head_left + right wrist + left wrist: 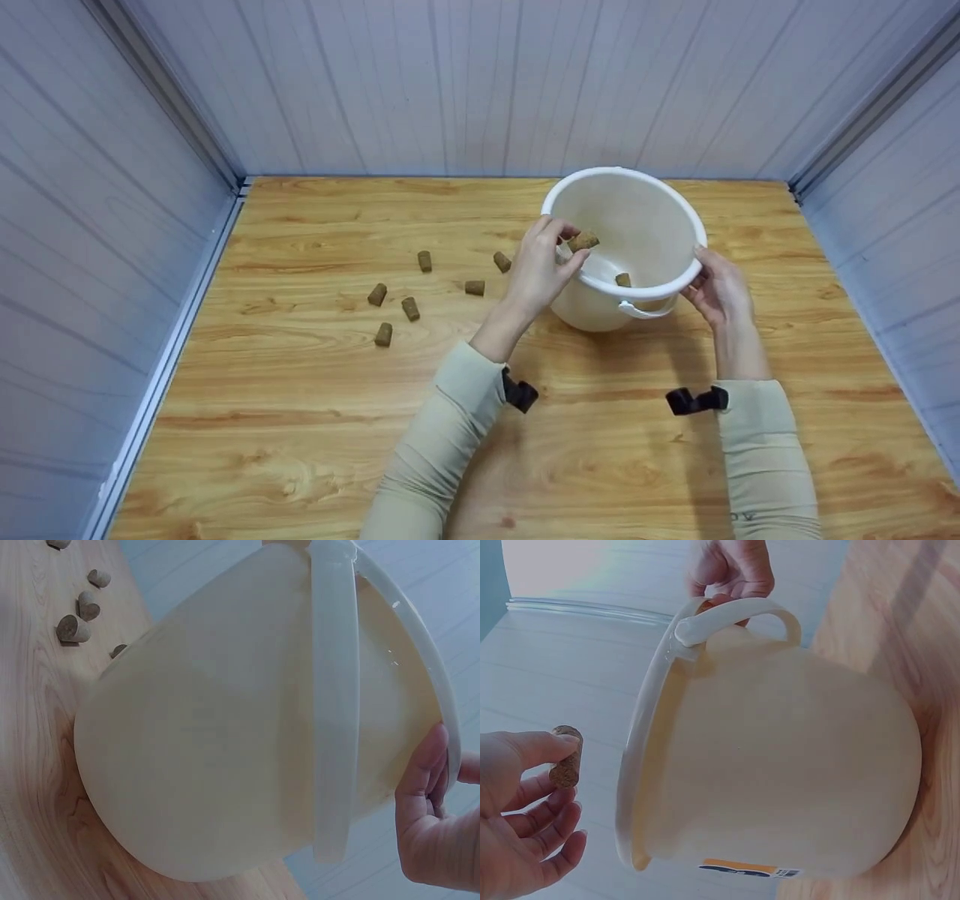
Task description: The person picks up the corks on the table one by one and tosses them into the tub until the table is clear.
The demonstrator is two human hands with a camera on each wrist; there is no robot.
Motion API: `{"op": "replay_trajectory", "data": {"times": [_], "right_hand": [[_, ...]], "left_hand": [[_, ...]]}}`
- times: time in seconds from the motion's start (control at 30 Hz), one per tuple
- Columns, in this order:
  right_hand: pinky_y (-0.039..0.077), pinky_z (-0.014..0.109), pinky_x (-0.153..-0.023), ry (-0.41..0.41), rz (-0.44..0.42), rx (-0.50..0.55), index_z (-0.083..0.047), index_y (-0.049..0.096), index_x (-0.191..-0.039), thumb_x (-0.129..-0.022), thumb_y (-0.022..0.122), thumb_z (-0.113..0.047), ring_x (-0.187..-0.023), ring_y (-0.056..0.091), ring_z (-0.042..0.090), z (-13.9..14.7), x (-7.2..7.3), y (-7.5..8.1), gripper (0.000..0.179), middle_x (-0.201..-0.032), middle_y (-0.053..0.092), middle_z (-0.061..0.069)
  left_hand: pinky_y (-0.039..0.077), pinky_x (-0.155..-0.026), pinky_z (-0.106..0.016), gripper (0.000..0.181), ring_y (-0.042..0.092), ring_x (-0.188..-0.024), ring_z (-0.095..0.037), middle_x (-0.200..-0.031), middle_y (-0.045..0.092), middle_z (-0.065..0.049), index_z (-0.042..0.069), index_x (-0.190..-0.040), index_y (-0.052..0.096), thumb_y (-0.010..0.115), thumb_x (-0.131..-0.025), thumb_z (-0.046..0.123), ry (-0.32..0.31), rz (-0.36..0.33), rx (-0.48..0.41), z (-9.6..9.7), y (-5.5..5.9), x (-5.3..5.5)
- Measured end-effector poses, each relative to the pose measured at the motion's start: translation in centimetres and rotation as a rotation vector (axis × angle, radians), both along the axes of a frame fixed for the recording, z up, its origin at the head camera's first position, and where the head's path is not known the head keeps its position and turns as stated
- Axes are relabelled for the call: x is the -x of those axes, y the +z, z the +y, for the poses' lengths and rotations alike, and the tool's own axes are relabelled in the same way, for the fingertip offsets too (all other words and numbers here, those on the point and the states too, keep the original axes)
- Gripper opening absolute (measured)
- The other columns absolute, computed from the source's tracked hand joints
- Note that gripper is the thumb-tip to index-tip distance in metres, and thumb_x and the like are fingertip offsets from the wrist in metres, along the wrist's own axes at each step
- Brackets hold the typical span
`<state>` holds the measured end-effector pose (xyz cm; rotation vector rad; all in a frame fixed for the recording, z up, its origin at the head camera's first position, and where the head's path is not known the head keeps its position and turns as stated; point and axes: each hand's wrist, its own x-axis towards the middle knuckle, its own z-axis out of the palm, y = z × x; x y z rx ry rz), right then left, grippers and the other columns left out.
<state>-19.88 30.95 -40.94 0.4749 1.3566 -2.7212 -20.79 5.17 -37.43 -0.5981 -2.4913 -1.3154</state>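
Observation:
My left hand (541,262) pinches a brown cork stopper (583,241) between thumb and fingers, over the left side of the bucket's mouth. In the left wrist view the same cork (568,757) shows upright beside the white rim. The cream bucket (596,309) stands tilted toward me in the head view, its handle (646,309) hanging at the front. One cork (623,280) lies inside it. At the right side of the rim, my right hand (724,289) grips the edge, thumb and fingers on either side of it, as the right wrist view (427,802) also shows.
Several corks lie scattered on the wooden table (300,420) left of the bucket, among them a cork (475,288) and a cork (502,261) close to my left hand. Pale panelled walls (390,90) enclose the table at the back and sides.

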Motion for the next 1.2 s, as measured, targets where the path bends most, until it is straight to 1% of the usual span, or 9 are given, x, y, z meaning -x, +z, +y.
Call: {"op": "replay_trajectory", "data": {"times": [0.17, 0.27, 0.37, 0.67, 0.8, 0.97, 1.07, 1.2], "right_hand": [[0.048, 0.027, -0.055, 0.008, 0.015, -0.024, -0.001, 0.052, -0.092, -0.088, 0.053, -0.010, -0.062, 0.058, 0.018, 0.0, 0.0, 0.0, 0.010, -0.072, 0.061, 0.009], [0.048, 0.027, -0.055, 0.008, 0.006, -0.009, -0.001, 0.053, -0.088, -0.088, 0.052, -0.010, -0.062, 0.058, 0.018, 0.0, 0.0, 0.0, 0.009, -0.072, 0.061, 0.009], [0.047, 0.027, -0.056, 0.008, -0.007, 0.005, -0.002, 0.056, -0.086, -0.088, 0.053, -0.010, -0.062, 0.058, 0.018, 0.0, 0.0, 0.1, 0.009, -0.072, 0.060, 0.009], [0.048, 0.027, -0.055, 0.006, -0.028, 0.018, -0.002, 0.058, -0.084, -0.088, 0.053, -0.010, -0.061, 0.058, 0.018, 0.0, 0.1, 0.2, 0.010, -0.071, 0.060, 0.009], [0.048, 0.027, -0.055, 0.005, -0.027, 0.011, -0.002, 0.057, -0.085, -0.088, 0.053, -0.010, -0.061, 0.058, 0.018, 0.0, 0.1, 0.3, 0.009, -0.072, 0.060, 0.009], [0.048, 0.027, -0.056, 0.002, -0.026, 0.018, -0.001, 0.057, -0.085, -0.088, 0.053, -0.009, -0.063, 0.058, 0.019, 0.0, 0.1, 0.2, 0.009, -0.073, 0.060, 0.009], [0.049, 0.028, -0.056, -0.003, -0.016, 0.005, -0.001, 0.056, -0.086, -0.089, 0.051, -0.008, -0.064, 0.059, 0.019, -0.1, 0.0, 0.2, 0.009, -0.073, 0.060, 0.010], [0.049, 0.028, -0.056, -0.008, -0.007, -0.007, 0.000, 0.055, -0.087, -0.089, 0.051, -0.008, -0.064, 0.058, 0.019, -0.1, -0.1, 0.2, 0.009, -0.074, 0.060, 0.010]], "left_hand": [[0.038, -0.079, -0.018, 0.024, 0.051, -0.091, -0.016, -0.096, 0.057, -0.005, 0.004, -0.097, 0.061, 0.068, -0.078, 0.016, 0.006, -0.021, 0.051, 0.5, -0.1, 0.5], [0.038, -0.082, -0.019, 0.024, 0.051, -0.093, -0.016, -0.097, 0.057, -0.004, 0.004, -0.098, 0.061, 0.067, -0.079, 0.017, -0.002, -0.044, 0.062, 0.9, -0.1, 0.7], [0.038, -0.082, -0.019, 0.024, 0.051, -0.094, -0.016, -0.097, 0.056, -0.004, 0.004, -0.098, 0.060, 0.067, -0.080, 0.017, -0.007, -0.048, 0.073, 1.3, 0.0, 0.9], [0.038, -0.080, -0.019, 0.024, 0.052, -0.091, -0.014, -0.096, 0.057, -0.002, 0.005, -0.098, 0.060, 0.067, -0.079, 0.019, -0.003, -0.022, 0.130, 2.3, -0.4, 1.3], [0.038, -0.080, -0.019, 0.023, 0.051, -0.091, -0.013, -0.096, 0.057, -0.001, 0.007, -0.098, 0.060, 0.066, -0.080, 0.020, -0.008, -0.021, 0.143, 2.8, -0.4, 1.4], [0.039, -0.078, -0.017, 0.024, 0.051, -0.090, -0.012, -0.097, 0.056, 0.000, 0.008, -0.099, 0.060, 0.066, -0.080, 0.023, -0.002, -0.018, 0.184, 3.3, -0.4, 1.4], [0.039, -0.078, -0.019, 0.025, 0.051, -0.089, -0.013, -0.095, 0.057, -0.001, 0.007, -0.098, 0.060, 0.066, -0.080, 0.022, 0.003, 0.005, 0.189, 3.4, -0.6, 1.4], [0.039, -0.078, -0.021, 0.025, 0.052, -0.089, -0.015, -0.094, 0.057, -0.003, 0.006, -0.098, 0.060, 0.067, -0.079, 0.020, 0.001, 0.025, 0.173, 3.4, -0.7, 1.4]]}}
